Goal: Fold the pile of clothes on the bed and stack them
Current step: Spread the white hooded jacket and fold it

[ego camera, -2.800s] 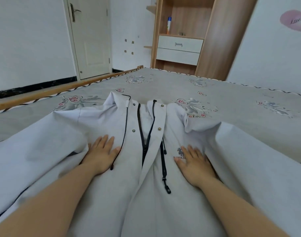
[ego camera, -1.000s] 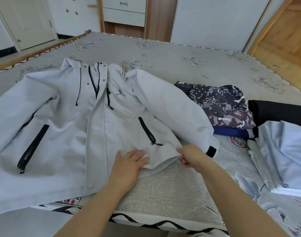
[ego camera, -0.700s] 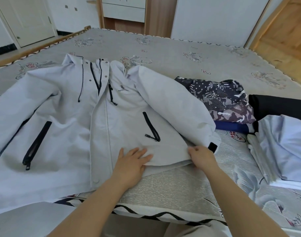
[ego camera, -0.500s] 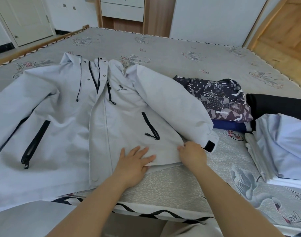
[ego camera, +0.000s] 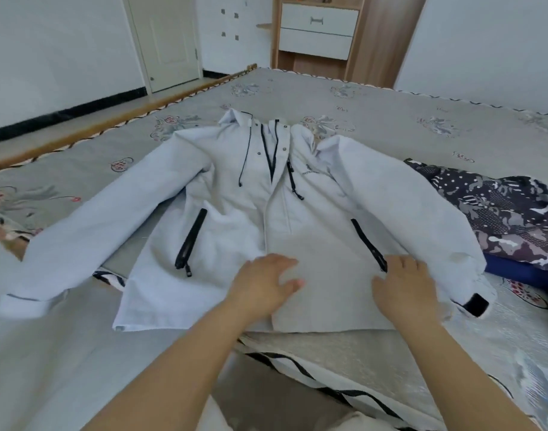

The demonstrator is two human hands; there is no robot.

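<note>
My left hand (ego camera: 268,279) and right hand (ego camera: 401,283) lie flat, fingers released, on the lower front of one pale jacket (ego camera: 235,213) spread face-up near the bed's (ego camera: 390,113) front edge. Its long axis runs from hem at my hands to collar toward the far edge. Two sleeves: the right one (ego camera: 406,206) lies just beside my right hand, the nearer for folding inward; the left one (ego camera: 95,228) stretches well away toward the left edge. One patterned garment (ego camera: 499,213) and one navy garment (ego camera: 521,272) wait at the right edge.

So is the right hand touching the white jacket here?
Touching: the head view shows the right hand resting flat on the white jacket beside its pocket zipper.
</note>
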